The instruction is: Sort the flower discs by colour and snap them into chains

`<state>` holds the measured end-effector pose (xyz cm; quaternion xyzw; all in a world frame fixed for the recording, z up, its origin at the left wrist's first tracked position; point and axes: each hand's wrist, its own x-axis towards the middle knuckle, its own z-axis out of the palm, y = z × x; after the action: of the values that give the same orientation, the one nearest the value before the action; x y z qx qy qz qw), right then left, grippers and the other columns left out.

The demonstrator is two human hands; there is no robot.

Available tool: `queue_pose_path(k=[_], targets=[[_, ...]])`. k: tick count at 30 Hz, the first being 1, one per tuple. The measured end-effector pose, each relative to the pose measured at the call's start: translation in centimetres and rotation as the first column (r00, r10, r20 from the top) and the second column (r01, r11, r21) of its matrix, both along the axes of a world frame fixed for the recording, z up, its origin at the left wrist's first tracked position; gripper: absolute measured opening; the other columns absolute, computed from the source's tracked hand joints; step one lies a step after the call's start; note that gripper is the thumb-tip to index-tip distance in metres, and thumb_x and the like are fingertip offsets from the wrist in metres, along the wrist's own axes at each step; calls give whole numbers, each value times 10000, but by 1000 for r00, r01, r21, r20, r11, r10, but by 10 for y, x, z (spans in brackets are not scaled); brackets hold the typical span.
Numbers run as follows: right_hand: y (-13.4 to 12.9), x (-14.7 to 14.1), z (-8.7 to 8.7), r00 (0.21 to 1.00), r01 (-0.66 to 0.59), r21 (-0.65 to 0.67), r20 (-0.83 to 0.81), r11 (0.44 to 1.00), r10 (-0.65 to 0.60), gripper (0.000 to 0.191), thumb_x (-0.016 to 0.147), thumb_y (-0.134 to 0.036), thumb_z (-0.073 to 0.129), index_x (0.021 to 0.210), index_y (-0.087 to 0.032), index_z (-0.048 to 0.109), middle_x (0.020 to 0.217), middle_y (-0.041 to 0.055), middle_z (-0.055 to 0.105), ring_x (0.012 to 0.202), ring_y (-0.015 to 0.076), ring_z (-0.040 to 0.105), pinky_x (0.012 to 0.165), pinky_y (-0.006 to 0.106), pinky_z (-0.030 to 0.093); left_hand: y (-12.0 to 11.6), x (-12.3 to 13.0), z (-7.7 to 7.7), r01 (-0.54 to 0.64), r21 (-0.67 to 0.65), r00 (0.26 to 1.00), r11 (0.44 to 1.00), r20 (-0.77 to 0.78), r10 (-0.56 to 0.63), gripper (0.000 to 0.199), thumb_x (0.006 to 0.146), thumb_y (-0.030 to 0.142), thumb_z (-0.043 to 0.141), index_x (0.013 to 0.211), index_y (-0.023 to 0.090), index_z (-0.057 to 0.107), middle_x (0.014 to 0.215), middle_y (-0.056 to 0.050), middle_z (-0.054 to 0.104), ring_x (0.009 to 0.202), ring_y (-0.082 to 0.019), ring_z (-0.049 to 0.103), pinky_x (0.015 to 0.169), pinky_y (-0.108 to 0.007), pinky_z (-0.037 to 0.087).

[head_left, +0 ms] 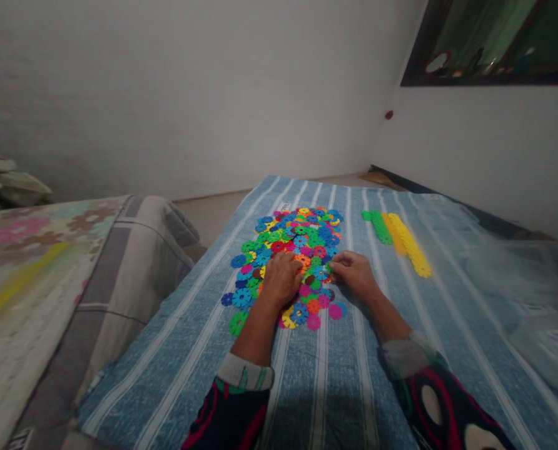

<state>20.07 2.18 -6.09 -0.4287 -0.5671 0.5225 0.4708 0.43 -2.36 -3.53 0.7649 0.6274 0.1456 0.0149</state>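
Observation:
A loose pile of notched plastic discs [301, 239] in many colours covers the middle of the striped blue cloth. My left hand [283, 275] rests on the near part of this pile, its fingers stretched over the discs beside an orange disc [302, 261]. At the pile's right edge, my right hand [353, 270] is closed in a pinch, with a small green disc [329, 267] at its fingertips. To the right lie discs lined up in rows by colour: a green row [381, 228], an orange-yellow row [395, 234] and a yellow row [411, 246].
The striped cloth [204, 312] covers the surface under both arms. Clear plastic bags [518, 269] lie at the right. On the left stands another covered surface with floral and grey cloth [133, 250]. A white wall [213, 94] rises behind.

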Motion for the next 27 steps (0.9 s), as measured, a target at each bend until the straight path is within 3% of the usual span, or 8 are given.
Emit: queue_pose_path(k=[3,5,9,12,17,22,27], targets=[[0,-1,0,1000,14,-6,-14,1000,-14,207,625,-340,733,668,-175,616,481,-31,601,424,116,545,426,217,407,2,-6,1,-113,42,994,993,1,113,186,825,184,549,902,195,718,1143,-104,653,1156,-271,547,1004,-435,435],[1,0,-2,1000,26,-18,-17,999,-26,206,621,-337,734,673,-175,617,488,-32,603,427,119,551,423,218,411,3,-8,0,-130,62,991,990,35,128,181,823,191,552,899,178,715,1133,-119,651,1141,-273,554,1003,-436,437],[1,1,-1,999,-10,-27,-42,1000,9,202,623,-324,733,682,-174,612,497,-39,600,428,111,552,430,214,425,2,-2,-4,1,61,995,998,104,-8,344,758,364,692,1058,195,706,1336,-132,554,1294,-340,445,1082,-522,362],[-1,-1,1,998,-60,-35,-24,998,59,204,612,-319,734,686,-166,622,525,-34,616,422,104,553,431,215,434,1,1,-5,90,-13,992,996,85,-89,362,703,344,746,1052,249,722,1431,-100,484,1368,-379,356,1106,-575,311],[-4,-6,-2,991,-136,-62,-6,989,136,197,602,-312,718,705,-161,644,531,-31,613,421,114,552,408,224,429,1,-4,-3,53,-46,998,997,37,-52,337,754,266,690,1089,242,728,1416,-116,496,1371,-376,360,1118,-552,315],[-7,-13,-2,970,-173,3,174,985,170,157,640,-272,640,744,-166,691,509,-54,572,421,96,504,420,211,373,2,-5,-1,-4,8,1000,1000,31,4,221,809,206,604,969,208,755,1268,-132,599,1242,-318,502,1057,-500,407],[-9,-16,3,912,-252,156,368,955,181,142,669,-220,598,716,-178,725,530,-49,570,497,92,485,499,213,365,1,4,-4,102,40,992,994,64,-104,233,788,273,661,1003,252,750,1378,-98,539,1340,-351,398,1090,-565,339]])
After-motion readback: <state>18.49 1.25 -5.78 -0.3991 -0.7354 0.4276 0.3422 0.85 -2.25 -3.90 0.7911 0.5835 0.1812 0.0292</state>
